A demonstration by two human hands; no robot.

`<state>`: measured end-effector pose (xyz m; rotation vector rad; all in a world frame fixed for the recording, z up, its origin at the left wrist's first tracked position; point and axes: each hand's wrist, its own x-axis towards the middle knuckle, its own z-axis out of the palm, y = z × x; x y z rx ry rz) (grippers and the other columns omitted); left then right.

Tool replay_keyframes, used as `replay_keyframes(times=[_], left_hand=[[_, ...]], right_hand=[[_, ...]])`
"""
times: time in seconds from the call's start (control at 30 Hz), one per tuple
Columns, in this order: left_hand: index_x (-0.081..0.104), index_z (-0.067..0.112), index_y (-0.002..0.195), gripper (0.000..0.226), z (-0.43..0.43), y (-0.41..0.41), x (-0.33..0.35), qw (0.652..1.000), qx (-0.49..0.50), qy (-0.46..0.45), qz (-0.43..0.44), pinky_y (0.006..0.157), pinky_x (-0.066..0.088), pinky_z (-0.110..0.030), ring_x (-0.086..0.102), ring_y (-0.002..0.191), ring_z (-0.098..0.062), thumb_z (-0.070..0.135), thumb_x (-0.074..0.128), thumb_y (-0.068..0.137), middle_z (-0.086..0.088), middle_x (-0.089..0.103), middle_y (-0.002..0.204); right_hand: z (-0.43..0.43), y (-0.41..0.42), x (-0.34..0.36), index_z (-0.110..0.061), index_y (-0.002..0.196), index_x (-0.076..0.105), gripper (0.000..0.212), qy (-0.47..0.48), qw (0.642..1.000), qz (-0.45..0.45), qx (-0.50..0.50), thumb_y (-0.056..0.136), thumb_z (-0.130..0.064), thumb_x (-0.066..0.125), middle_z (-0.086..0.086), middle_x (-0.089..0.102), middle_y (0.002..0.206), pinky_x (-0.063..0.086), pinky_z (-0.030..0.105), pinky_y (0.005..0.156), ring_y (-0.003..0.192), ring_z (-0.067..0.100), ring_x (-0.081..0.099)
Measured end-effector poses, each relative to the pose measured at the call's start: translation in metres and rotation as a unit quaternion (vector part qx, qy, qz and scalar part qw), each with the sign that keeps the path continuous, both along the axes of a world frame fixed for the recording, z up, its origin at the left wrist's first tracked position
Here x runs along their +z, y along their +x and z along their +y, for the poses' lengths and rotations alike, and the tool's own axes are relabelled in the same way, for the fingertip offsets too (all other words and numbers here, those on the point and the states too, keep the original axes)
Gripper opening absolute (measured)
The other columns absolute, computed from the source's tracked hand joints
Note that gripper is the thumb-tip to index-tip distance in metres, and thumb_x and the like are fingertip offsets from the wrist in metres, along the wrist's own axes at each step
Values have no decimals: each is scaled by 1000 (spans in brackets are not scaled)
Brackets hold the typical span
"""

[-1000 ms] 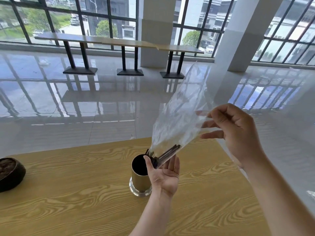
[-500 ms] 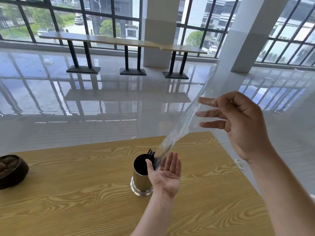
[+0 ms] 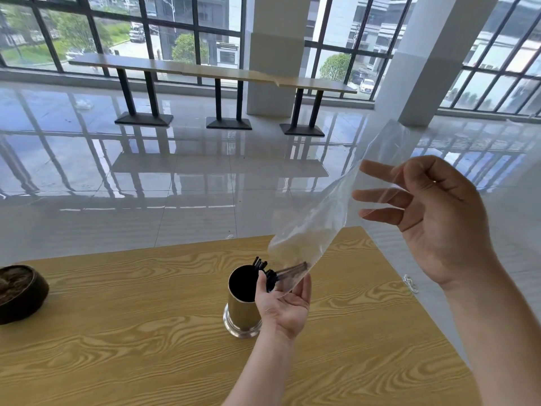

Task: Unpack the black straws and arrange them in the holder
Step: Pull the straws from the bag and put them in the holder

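Note:
A gold cylindrical holder (image 3: pixel 240 313) stands on the wooden table (image 3: pixel 117 332). A clear plastic bag (image 3: pixel 319 218) hangs tilted above it, its mouth down by the holder's rim. Black straws (image 3: pixel 268 275) poke out of the bag's mouth at the rim's right side. My left hand (image 3: pixel 285 306) is palm up beside the holder, fingers apart, cupped under the bag's mouth and the straw ends. My right hand (image 3: pixel 424 218) is raised to the right and pinches the bag's upper end between thumb and fingers.
A dark round bowl (image 3: pixel 20 293) sits at the table's left edge. A small white scrap (image 3: pixel 409 284) lies near the table's right edge. Beyond the table are a glossy tiled floor, a long bench table (image 3: pixel 210 73) and white pillars by the windows.
My right hand has tipped the bag steeper, and most straws have slid down out of it towards the holder. My left hand stays cupped beside the rim.

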<state>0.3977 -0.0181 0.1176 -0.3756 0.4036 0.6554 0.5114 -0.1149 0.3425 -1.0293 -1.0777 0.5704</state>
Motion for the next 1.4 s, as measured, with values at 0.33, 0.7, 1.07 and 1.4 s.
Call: replay_keyframes(times=[0.33,0.7,1.07,1.4], left_hand=[[65,8,126,34,10,7,3,996,-61,17,65,81,60,-34,69,111,-26,26,61,97,-13,72,123],[74,14,95,47,20,16,14,990,-46,4,134,107,44,-39,64,91,-29,45,40,104,-25,67,115],[52,16,72,44,40,-6,9,996,-3,-72,60,29,26,-13,31,28,-10,45,42,103,0,47,56],[56,4,86,35,46,-18,10,994,38,-84,53,37,46,-15,54,35,-14,37,64,95,-6,55,79]], right_hand=[[-10,7,11,-16,86,62,20,14,999,10,-35,99,-26,51,16,74,117,61,37,64,89,36,76],[-32,41,14,-23,84,61,19,42,982,38,-183,98,-35,57,10,75,118,61,33,68,82,29,77],[-30,41,-14,-16,86,61,21,18,975,69,-209,103,-26,54,16,74,115,62,35,67,76,31,76],[-23,37,-14,-17,85,61,20,32,976,70,-203,101,-29,57,14,75,114,61,34,67,75,31,76]])
